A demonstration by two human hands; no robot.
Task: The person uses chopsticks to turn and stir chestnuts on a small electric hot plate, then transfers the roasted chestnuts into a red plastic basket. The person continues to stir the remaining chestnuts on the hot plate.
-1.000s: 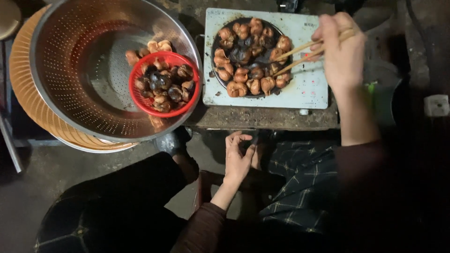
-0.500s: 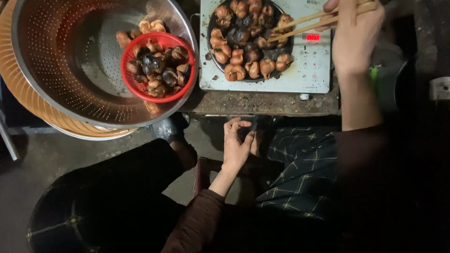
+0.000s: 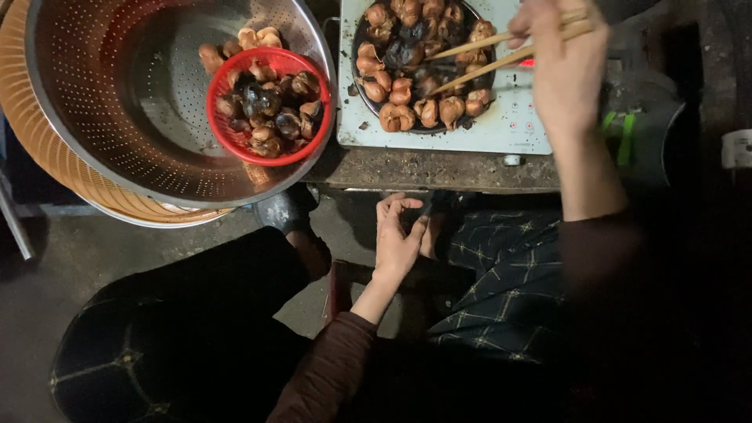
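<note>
Two hands: yours, both in view.
Right hand: clenched around a pair of wooden chopsticks, held over the cooker.
Chopsticks: tips angle down-left into the dark pan; whether they pinch a piece you cannot tell.
Pan: sits on the white flat cooker, full of browned pieces set in a ring.
Left hand: released, fingers loosely curled, holding nothing, low between your knees, below the table edge.
Red basket: holds more browned and dark pieces, rests inside the steel colander, left of the cooker.
Colander: nested in an orange basket.
</note>
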